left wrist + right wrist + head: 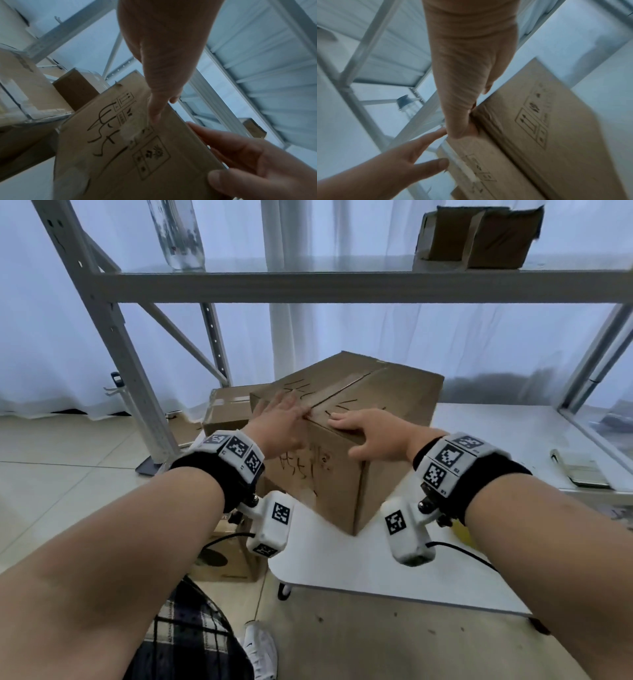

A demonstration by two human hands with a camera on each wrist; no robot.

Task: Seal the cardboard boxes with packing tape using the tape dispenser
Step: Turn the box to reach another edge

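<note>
Box [346, 412] on worktop [479, 433], stiff, probably light; left hand [281, 419] and right hand [366, 433] spread flat, pressing flaps beside seam.

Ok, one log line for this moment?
left hand: flat on box top | right hand: on near top edge | tape dispenser: not in view
</note>
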